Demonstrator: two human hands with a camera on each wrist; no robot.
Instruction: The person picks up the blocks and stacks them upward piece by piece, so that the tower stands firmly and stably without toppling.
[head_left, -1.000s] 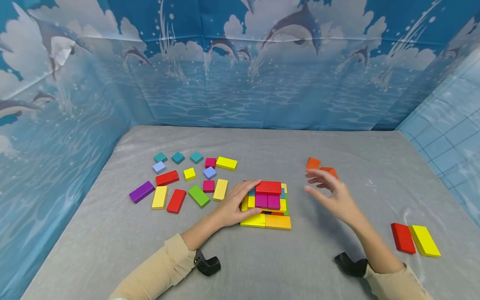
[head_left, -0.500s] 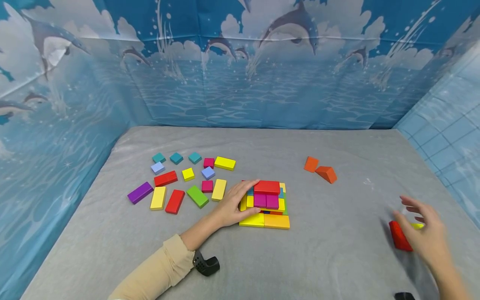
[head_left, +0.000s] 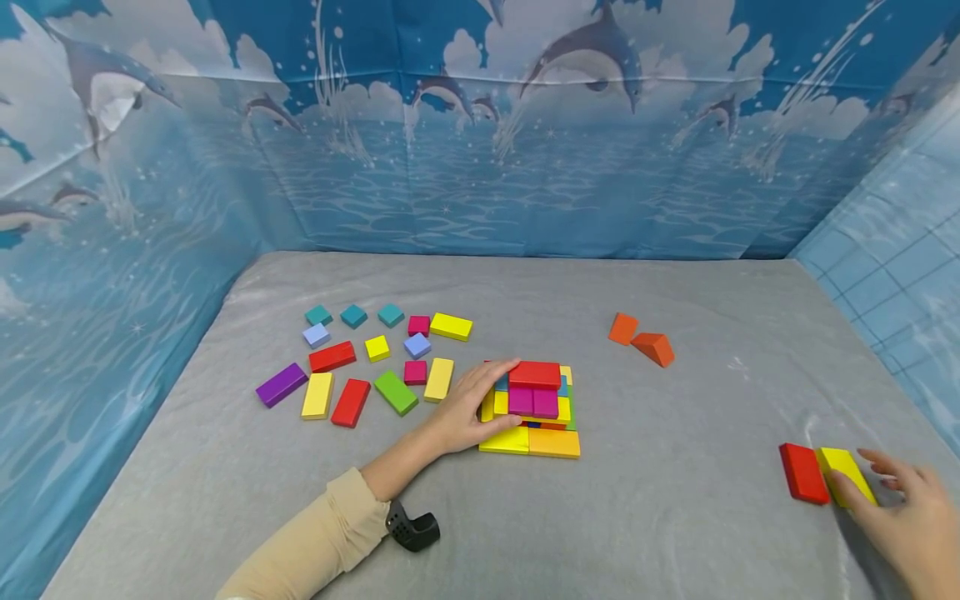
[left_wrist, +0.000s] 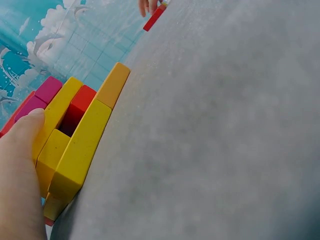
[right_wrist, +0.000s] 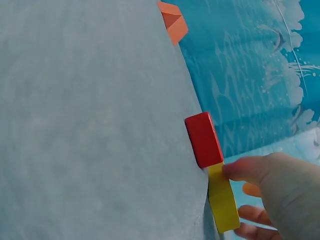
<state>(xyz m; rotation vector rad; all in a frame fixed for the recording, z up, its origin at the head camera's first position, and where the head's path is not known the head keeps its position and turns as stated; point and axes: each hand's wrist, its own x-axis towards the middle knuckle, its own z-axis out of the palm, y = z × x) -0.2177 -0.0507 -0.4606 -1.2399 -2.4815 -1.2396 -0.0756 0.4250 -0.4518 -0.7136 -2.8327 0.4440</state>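
Note:
My left hand [head_left: 467, 417] holds the left side of a stack of coloured blocks [head_left: 534, 403], thumb along the front and fingers reaching round the back. In the left wrist view the thumb [left_wrist: 31, 122] lies against a yellow and a magenta block. A red block [head_left: 535, 375] tops the stack. At the far right my right hand [head_left: 907, 508] is over a yellow block [head_left: 836, 462] lying beside a red block [head_left: 804, 473]. The right wrist view shows its thumb [right_wrist: 245, 169] at one end of the yellow block [right_wrist: 223, 197], the loosely bent fingers beyond it.
Loose blocks in several colours lie left of the stack, among them a green block [head_left: 396, 393], a purple block [head_left: 282, 385] and a teal block [head_left: 391, 315]. Two orange triangular blocks [head_left: 654, 349] lie behind on the right. A dolphin-print curtain [head_left: 480, 167] surrounds the grey tabletop [head_left: 637, 500].
My right hand has travelled from near the orange blocks, past the red block, to the yellow block at the far right. The left hand keeps its place at the stack.

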